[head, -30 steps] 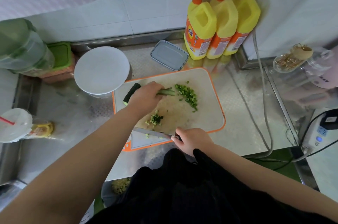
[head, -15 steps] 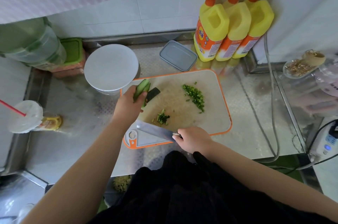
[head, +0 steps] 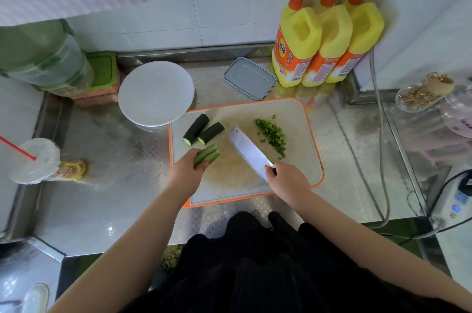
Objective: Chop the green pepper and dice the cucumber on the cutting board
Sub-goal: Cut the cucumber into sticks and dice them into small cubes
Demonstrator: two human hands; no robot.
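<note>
Cucumber strips [head: 206,156] now sit gripped in the left hand [head: 187,172] over the cutting board [head: 301,134], lower than before. The right hand [head: 287,179] grips the knife [head: 247,151], its blade swung up beside the chopped pepper [head: 272,135], and the small diced pile is gone.

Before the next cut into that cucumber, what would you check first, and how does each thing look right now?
1. Knife held firmly: ok, the right hand grips the handle.
2. Cucumber strips gathered: ok, the left hand holds them together.
3. Strips flat on the board: cannot tell, they may be slightly raised.
4. Left fingertips away from the blade: ok, there is a gap between hand and blade.
5. Cutting spot free: ok, the two cucumber halves lie farther back and the chopped pepper is to the right.
6. Board steady on the counter: cannot tell.
</note>
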